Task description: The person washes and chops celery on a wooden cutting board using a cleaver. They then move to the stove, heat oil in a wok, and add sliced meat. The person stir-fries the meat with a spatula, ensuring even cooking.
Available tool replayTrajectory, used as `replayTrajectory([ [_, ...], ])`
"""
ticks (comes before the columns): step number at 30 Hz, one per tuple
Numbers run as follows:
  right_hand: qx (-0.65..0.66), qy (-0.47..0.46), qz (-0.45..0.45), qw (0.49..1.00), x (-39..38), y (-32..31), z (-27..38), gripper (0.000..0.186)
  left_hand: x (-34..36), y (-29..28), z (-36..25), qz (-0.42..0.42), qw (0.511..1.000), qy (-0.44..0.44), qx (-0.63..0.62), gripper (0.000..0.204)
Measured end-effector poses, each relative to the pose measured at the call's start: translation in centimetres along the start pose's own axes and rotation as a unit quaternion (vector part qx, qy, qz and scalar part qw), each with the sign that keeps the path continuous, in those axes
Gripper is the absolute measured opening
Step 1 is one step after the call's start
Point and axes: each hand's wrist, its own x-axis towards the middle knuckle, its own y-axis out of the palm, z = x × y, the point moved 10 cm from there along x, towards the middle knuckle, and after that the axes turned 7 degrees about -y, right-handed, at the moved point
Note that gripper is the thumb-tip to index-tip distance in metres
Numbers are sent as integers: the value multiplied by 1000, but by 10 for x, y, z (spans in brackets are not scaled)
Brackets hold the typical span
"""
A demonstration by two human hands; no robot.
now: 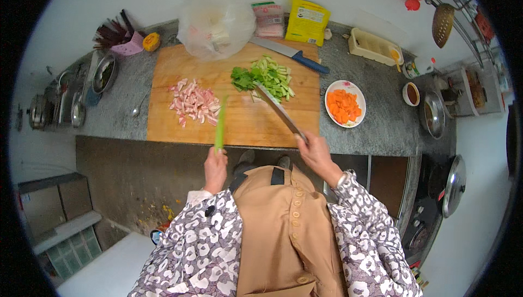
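Observation:
My left hand [216, 169] is closed around the lower end of a light green celery stalk [220, 128], which points up over the front edge of the wooden cutting board [190, 62]. My right hand [317, 156] grips a knife [280, 110] whose blade slants up and left. Its far end reaches the chopped celery [278, 79], with green leaves [242, 78] at the pile's left side. Left of the stalk lie many small pieces of pink and white meat [193, 102]. Across the board's back right corner rests a second knife with a blue handle [309, 62].
A plate of sliced carrots [345, 106] stands right of the board. Behind are a clear plastic bag [215, 24], a yellow packet [308, 20] and a cream compartment box [376, 46]. A pink chopstick basket [128, 45] and metal bowl [103, 73] stand left; a sauce bowl [411, 94] stands right.

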Motion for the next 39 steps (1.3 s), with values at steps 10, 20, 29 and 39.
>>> replayTrajectory([
  [10,-93,-103,89,986,-17,-9,3,22,4,102,52,243,950,-185,-63,32],
  [20,-121,-143,181,965,-8,35,10,21,0,104,45,260,928,-263,-48,31],
  [29,-140,-175,177,958,-13,68,3,18,-3,103,40,237,945,-215,-67,33],
  [39,5,-94,44,995,-26,0,7,15,37,60,-54,-35,969,99,225,26],
])
